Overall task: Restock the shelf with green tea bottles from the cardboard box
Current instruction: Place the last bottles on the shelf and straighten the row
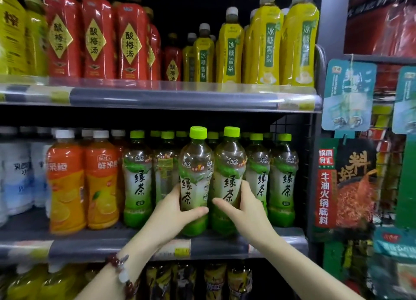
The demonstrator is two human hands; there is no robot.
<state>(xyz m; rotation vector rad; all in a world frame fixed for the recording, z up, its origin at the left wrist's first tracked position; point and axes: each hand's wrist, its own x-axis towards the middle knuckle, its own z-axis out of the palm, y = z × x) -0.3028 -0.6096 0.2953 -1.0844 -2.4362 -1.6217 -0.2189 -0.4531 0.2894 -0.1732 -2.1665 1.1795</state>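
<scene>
Middle shelf [126, 246], left to right: orange juice bottles [83, 182], then the green tea row. The left hand [173, 214] curls round the lower body of one green tea bottle [195, 175]; the right hand [244, 211] wraps a second green tea bottle [229, 175], thumb across its label. Both bottles stand upright at the shelf's front edge, touching each other. Step in hand: seating the pair. Next, probably, slide them back into line and let go. The cardboard box is out of view.
</scene>
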